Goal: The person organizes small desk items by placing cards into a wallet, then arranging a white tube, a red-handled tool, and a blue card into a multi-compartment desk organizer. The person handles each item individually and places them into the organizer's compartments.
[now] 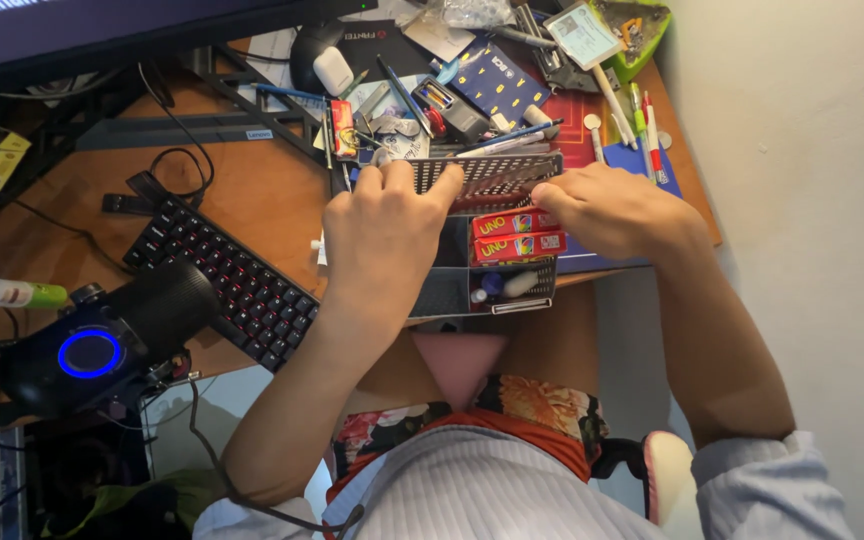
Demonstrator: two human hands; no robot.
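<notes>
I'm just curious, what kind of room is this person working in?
Most likely a home desk or small study. A black keyboard lies on the wooden desk, and pens are scattered behind the mesh organiser that both hands grip.

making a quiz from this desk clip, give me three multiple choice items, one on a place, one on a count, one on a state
1. Where does the keyboard lie from the mesh organizer?
A. left
B. right
C. inside it

2. How many red card boxes lie in the organizer?
A. none
B. two
C. five

3. What do the left hand and right hand do?
A. hang apart in the air
B. grip the organizer's top edge
C. type

Answers: 1 A, keys sit left of the mesh; 2 B, two stacked boxes show; 3 B, fingers curl over the rim.
</notes>
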